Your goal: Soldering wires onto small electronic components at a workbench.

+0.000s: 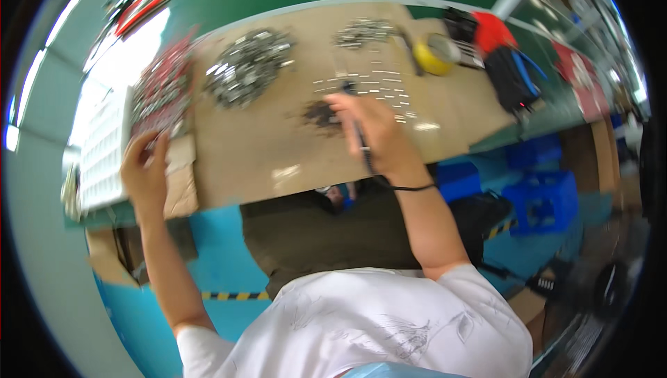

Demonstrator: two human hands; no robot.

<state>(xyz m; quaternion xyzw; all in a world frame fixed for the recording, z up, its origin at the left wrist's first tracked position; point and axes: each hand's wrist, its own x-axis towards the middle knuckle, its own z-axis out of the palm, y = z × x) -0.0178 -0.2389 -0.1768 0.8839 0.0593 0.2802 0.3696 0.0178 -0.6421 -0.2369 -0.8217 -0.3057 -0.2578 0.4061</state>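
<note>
My right hand [375,131] is closed around a slim dark pen-shaped tool [363,143], held over the cardboard-covered table. A small heap of dark bits [319,115] lies by its fingers, and short silvery pins [379,85] are laid out in rows just beyond. At the left, my left hand [146,169] has its fingers curled, thumb and forefinger drawn together. Whatever is between them is too blurred to make out. Next to it are a white slotted tray [104,159] and a red tray of small metal parts [163,89].
A large pile of shiny metal parts [250,65] and a smaller pile [365,32] sit on the cardboard [243,149]. Farther right are a yellow tape roll [434,55] and a black and blue device [511,76]. Blue stools [545,201] stand below. A black band [410,187] crosses my right wrist.
</note>
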